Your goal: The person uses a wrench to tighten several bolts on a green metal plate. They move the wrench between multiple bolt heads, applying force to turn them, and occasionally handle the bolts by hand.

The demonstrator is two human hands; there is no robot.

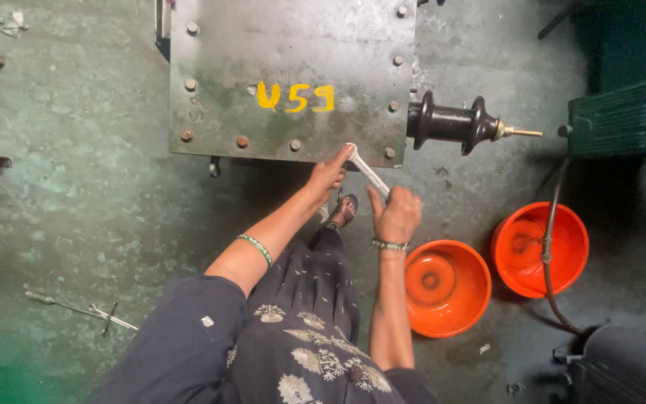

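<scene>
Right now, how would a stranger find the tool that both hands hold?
Find the grey metal cover ringed with bolts. At its near edge, the left hand and right hand hold a wrench. It is the only shiny silver bar, slanting off that edge.

Dressed in a dark navy top with pale flower stitching down the front and loose sleeves ending at the elbows. Green beaded bangle [256,249] on the left arm. Silver-and-green bracelet [389,245] on the right wrist. Brown strappy sandal [343,212] on one foot.
</scene>
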